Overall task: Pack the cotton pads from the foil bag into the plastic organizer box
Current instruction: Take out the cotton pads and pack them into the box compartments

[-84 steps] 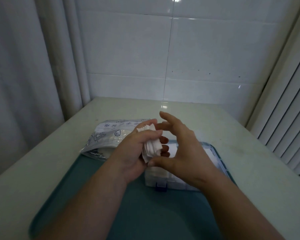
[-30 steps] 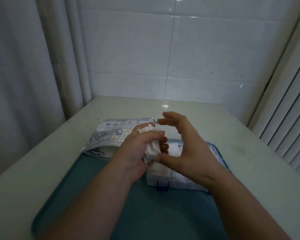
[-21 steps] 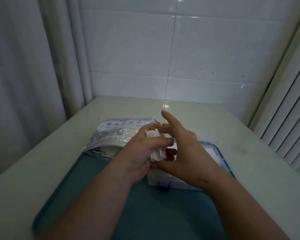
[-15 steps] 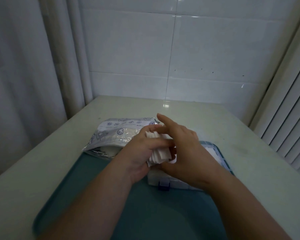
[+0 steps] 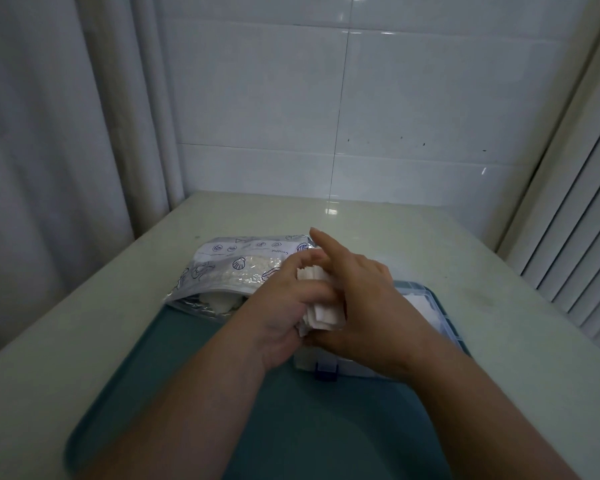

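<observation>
Cotton pads (image 5: 323,306) sat stacked above the plastic organizer box (image 5: 430,306), gripped by the curled fingers of your left hand (image 5: 281,313); your right hand (image 5: 368,306) clasped them too, forefinger straight. The foil bag (image 5: 236,268) lay at ten o'clock.

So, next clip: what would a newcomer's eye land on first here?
The two hands meeting mid-frame: the left hand grips a stack of white cotton pads and the right hand clasps it from the other side, above the clear organizer box. Behind them to the left lies the opened foil bag, at the teal tray's far edge.
</observation>
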